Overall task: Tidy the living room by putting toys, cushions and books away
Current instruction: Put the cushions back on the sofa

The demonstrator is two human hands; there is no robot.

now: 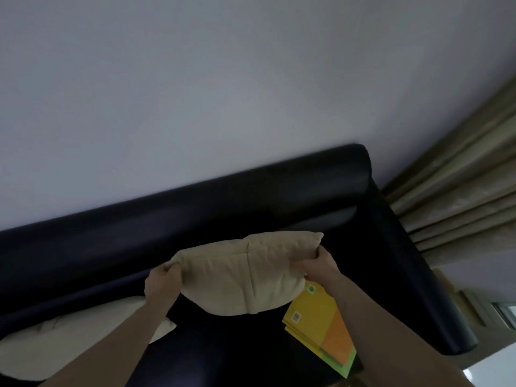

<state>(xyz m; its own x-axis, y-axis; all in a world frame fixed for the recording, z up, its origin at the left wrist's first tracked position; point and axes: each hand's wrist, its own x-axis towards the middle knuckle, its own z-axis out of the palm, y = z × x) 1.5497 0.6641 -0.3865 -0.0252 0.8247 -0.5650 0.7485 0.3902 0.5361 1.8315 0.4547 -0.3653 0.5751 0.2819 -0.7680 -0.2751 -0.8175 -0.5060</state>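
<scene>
We count two beige cushions: one cushion [245, 275] raised over the seat, a second cushion [55, 344] lying at lower left; we count one dark sofa [195, 216]. We see one stack of books [321, 331], its number unclear; two hands, the left hand [162, 283] and the right hand [321, 263]; one curtain [460, 177].

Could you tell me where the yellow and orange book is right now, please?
The yellow and orange book lies on the dark sofa seat, lower right in the head view, just under the right hand.
</scene>
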